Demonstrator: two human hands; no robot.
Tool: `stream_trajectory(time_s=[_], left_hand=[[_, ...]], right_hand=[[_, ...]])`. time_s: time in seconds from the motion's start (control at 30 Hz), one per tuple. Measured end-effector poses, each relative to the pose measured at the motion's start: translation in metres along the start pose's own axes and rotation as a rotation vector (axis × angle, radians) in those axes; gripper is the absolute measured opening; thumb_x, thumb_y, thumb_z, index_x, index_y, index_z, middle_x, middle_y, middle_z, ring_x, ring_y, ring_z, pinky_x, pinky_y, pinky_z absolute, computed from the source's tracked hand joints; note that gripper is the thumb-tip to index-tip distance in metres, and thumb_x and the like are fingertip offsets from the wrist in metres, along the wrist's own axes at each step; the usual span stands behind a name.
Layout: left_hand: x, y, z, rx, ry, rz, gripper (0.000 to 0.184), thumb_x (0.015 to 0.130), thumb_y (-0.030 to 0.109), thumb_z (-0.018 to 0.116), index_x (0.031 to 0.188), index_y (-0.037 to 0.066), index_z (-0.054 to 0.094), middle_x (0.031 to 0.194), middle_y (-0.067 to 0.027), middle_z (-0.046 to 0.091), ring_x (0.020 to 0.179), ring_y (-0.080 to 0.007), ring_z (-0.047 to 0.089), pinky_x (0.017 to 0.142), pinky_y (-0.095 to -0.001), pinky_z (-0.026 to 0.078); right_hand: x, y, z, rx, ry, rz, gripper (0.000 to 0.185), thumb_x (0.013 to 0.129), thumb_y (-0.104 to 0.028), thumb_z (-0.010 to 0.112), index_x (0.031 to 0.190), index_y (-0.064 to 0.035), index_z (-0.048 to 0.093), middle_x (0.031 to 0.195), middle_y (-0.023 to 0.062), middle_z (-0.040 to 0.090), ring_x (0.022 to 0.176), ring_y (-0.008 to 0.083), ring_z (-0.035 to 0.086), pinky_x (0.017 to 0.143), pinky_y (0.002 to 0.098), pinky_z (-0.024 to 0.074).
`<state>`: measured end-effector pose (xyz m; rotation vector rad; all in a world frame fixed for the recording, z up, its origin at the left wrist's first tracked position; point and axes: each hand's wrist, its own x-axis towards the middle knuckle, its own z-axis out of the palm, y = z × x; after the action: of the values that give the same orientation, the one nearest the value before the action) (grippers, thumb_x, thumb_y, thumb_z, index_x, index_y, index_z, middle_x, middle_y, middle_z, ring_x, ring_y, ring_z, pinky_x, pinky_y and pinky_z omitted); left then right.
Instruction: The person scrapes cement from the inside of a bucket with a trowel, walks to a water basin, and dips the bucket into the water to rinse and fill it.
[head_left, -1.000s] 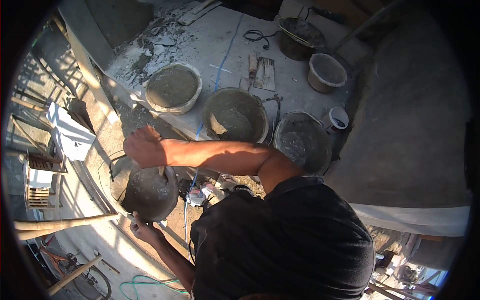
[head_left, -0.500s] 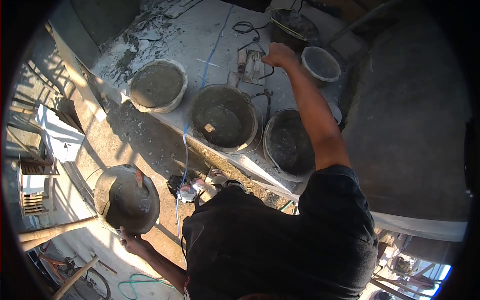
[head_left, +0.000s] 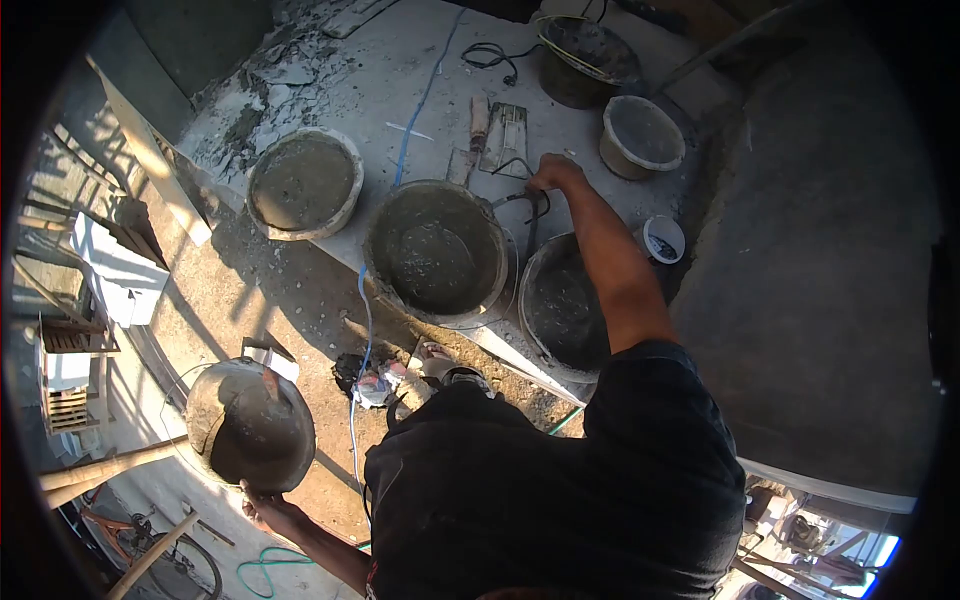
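Observation:
My left hand (head_left: 268, 508) grips the lower rim of a tilted bucket (head_left: 240, 395) with wet grey mortar inside. In that bucket a reddish-brown handle (head_left: 270, 382) leans against the wall. My right hand (head_left: 555, 174) is closed round a thin bent metal rod (head_left: 512, 165), above a pronged metal tool (head_left: 530, 207) lying between two buckets. Just left of it is a mortar-filled bucket (head_left: 372, 240); below, partly behind my forearm, stands another dark bucket (head_left: 527, 300). A flat plastering trowel (head_left: 505, 140) lies beyond the hand, beside a tool with a brown handle (head_left: 479, 118).
A mortar-filled basin (head_left: 355, 200) sits at the ledge's left edge. Farther back are a dark tub (head_left: 570, 82), a pale basin (head_left: 640, 160) and a small white cup (head_left: 665, 240). A blue cord (head_left: 430, 95) crosses the ledge (head_left: 370, 80). Rubble lies at the far left.
My right hand has come nearer and lower, away from the plastering trowel. The left-hand bucket has shifted slightly downward. A small light-brown patch in the middle bucket no longer shows.

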<state>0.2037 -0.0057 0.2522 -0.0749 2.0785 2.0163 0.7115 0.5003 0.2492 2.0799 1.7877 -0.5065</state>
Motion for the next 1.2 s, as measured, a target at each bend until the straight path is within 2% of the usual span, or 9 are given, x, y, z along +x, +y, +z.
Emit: stream_trajectory(time_s=[0.33, 0.47, 0.53, 0.63, 0.77, 0.83, 0.97, 1.07, 1.2], left_hand=[[-0.024, -0.01, -0.013, -0.105, -0.015, 0.029, 0.03, 0.083, 0.021, 0.069, 0.091, 0.011, 0.042, 0.096, -0.0091, 0.062, 0.091, -0.0178, 0.059, 0.08, -0.0357, 0.047], [-0.026, -0.018, -0.014, -0.129, 0.059, -0.002, 0.026, 0.082, 0.02, 0.068, 0.091, 0.011, 0.046, 0.095, -0.0074, 0.061, 0.089, -0.0177, 0.06, 0.073, -0.0357, 0.05], [-0.038, -0.004, -0.003, -0.099, 0.101, -0.01, 0.029, 0.08, 0.023, 0.072, 0.087, 0.011, 0.046, 0.078, -0.0007, 0.053, 0.072, -0.0121, 0.053, 0.064, -0.0318, 0.047], [-0.042, -0.001, 0.001, -0.086, 0.167, 0.004, 0.032, 0.079, 0.024, 0.074, 0.083, 0.01, 0.046, 0.068, 0.0013, 0.05, 0.058, -0.0065, 0.044, 0.052, -0.022, 0.036], [-0.046, -0.006, 0.001, -0.051, 0.2, 0.025, 0.03, 0.079, 0.025, 0.075, 0.083, 0.008, 0.05, 0.068, 0.0013, 0.051, 0.058, -0.0058, 0.044, 0.052, -0.0224, 0.036], [-0.047, -0.011, 0.001, -0.092, 0.179, 0.05, 0.029, 0.079, 0.023, 0.074, 0.083, 0.009, 0.049, 0.068, 0.0019, 0.05, 0.058, -0.0054, 0.043, 0.052, -0.0224, 0.036], [-0.054, -0.011, 0.002, -0.189, 0.119, 0.083, 0.027, 0.081, 0.018, 0.073, 0.081, 0.01, 0.047, 0.072, 0.0019, 0.052, 0.062, -0.0053, 0.046, 0.055, -0.0223, 0.038], [-0.06, -0.005, 0.007, -0.234, 0.09, 0.127, 0.021, 0.083, 0.014, 0.069, 0.084, 0.008, 0.049, 0.076, -0.0021, 0.057, 0.069, -0.008, 0.052, 0.062, -0.0229, 0.043], [-0.059, -0.003, 0.001, -0.176, 0.06, 0.043, 0.027, 0.082, 0.018, 0.071, 0.084, 0.005, 0.047, 0.082, -0.0074, 0.058, 0.073, -0.0129, 0.057, 0.067, -0.028, 0.049]], right_hand=[[0.036, 0.066, 0.006, -0.053, -0.111, 0.017, 0.057, 0.059, -0.034, 0.072, 0.101, 0.0041, 0.065, 0.106, 0.02, 0.064, 0.099, 0.0302, 0.062, 0.084, 0.0366, 0.0483], [0.074, 0.076, 0.007, 0.014, 0.145, -0.016, 0.063, 0.063, -0.039, 0.07, 0.104, 0.0081, 0.062, 0.109, 0.0287, 0.06, 0.108, 0.0371, 0.057, 0.09, 0.0421, 0.0444], [0.082, 0.051, -0.027, -0.207, 0.193, -0.188, 0.055, 0.075, -0.042, 0.059, 0.099, 0.0079, 0.063, 0.111, 0.0292, 0.058, 0.104, 0.0421, 0.056, 0.091, 0.0468, 0.0407], [0.026, -0.017, -0.089, 0.202, 0.457, -0.329, 0.046, 0.077, -0.039, 0.065, 0.099, 0.0009, 0.064, 0.095, 0.0168, 0.066, 0.091, 0.0277, 0.063, 0.083, 0.0371, 0.0455], [-0.071, -0.13, -0.128, 0.632, 0.364, -0.84, 0.033, 0.081, -0.028, 0.067, 0.098, 0.0002, 0.062, 0.074, 0.0019, 0.058, 0.068, 0.0088, 0.05, 0.065, 0.0249, 0.0415], [-0.152, -0.19, -0.126, 0.508, 0.324, -0.995, 0.031, 0.082, -0.025, 0.066, 0.099, 0.0007, 0.061, 0.067, -0.0032, 0.05, 0.062, 0.0066, 0.044, 0.058, 0.0242, 0.0378], [-0.251, -0.276, -0.078, 0.282, 0.092, -1.48, 0.035, 0.079, -0.028, 0.068, 0.102, -0.0014, 0.062, 0.063, 0.0033, 0.051, 0.057, 0.0133, 0.047, 0.055, 0.0291, 0.0386], [-0.269, -0.325, 0.006, 0.061, 0.219, -1.706, 0.037, 0.077, -0.036, 0.066, 0.099, -0.0067, 0.064, 0.079, 0.0172, 0.063, 0.079, 0.0338, 0.064, 0.071, 0.0425, 0.05], [-0.308, -0.356, 0.088, -0.336, 0.221, -1.51, 0.034, 0.073, -0.034, 0.065, 0.088, -0.0027, 0.065, 0.081, 0.015, 0.066, 0.076, 0.0301, 0.067, 0.059, 0.0428, 0.053]])
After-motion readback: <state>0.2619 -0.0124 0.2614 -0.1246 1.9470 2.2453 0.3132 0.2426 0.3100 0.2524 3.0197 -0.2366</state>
